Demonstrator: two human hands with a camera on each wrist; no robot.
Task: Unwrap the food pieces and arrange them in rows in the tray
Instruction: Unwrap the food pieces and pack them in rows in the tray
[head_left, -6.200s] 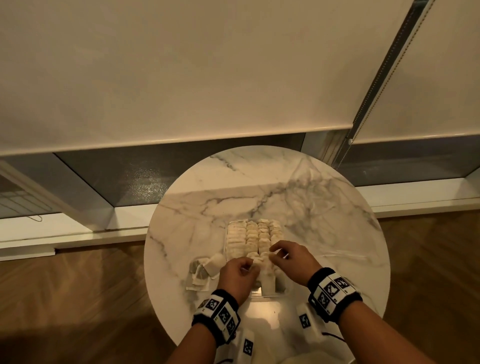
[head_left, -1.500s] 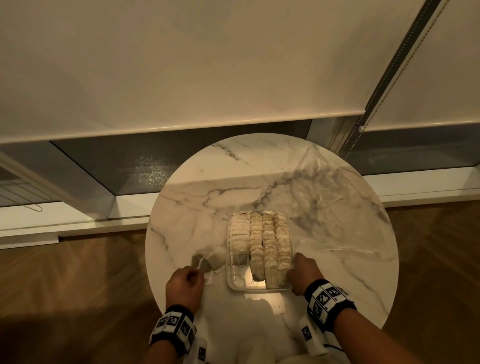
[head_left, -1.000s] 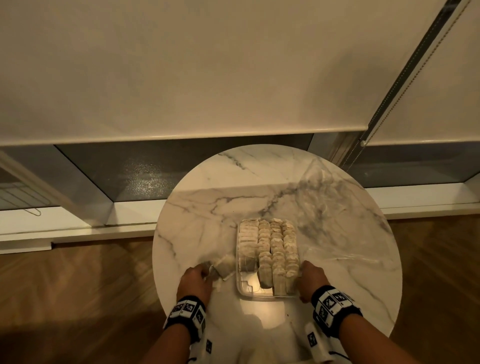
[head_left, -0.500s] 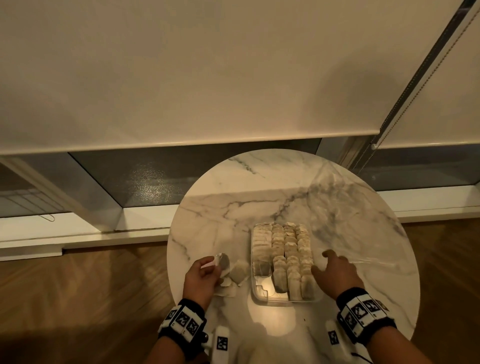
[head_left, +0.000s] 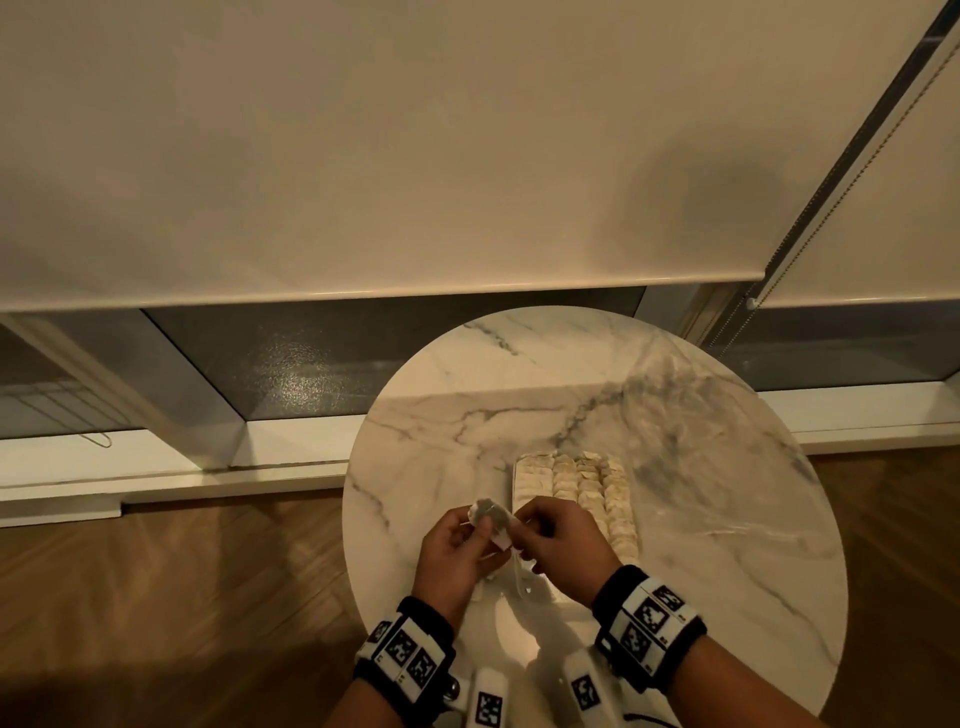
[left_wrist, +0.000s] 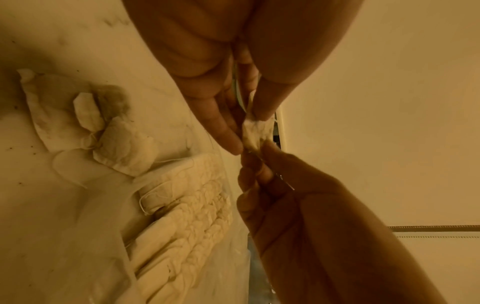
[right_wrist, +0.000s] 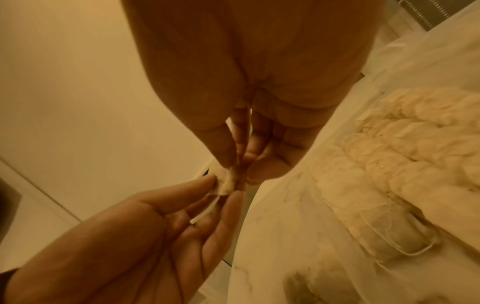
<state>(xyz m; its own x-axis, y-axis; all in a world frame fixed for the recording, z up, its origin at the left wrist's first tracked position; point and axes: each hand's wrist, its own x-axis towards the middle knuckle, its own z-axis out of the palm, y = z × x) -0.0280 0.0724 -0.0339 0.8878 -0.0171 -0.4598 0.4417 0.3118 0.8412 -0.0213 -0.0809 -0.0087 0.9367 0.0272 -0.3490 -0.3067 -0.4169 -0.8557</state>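
A small pale wrapped piece (head_left: 491, 518) is held up just left of the tray, pinched from both sides. My left hand (head_left: 480, 527) pinches its left end and my right hand (head_left: 522, 527) its right end. The left wrist view shows the crumpled white piece (left_wrist: 255, 131) between thumb and fingertips of both hands. In the right wrist view the piece (right_wrist: 227, 183) sits between the fingertips. The clear tray (head_left: 515, 480) holds several pale pieces (head_left: 589, 488) in lengthwise rows; its near end is hidden behind my right hand.
Everything sits on a small round marble table (head_left: 519, 374) over a wood floor (head_left: 182, 597). Loose wrappers (left_wrist: 85, 123) lie on the table left of the tray. A sheet of clear film (head_left: 701, 467) lies to the tray's right. Window and blinds stand behind.
My left hand lifted a wrapped piece from the pile left of the tray. My right hand left the tray's right side and crossed over to pinch the same piece.
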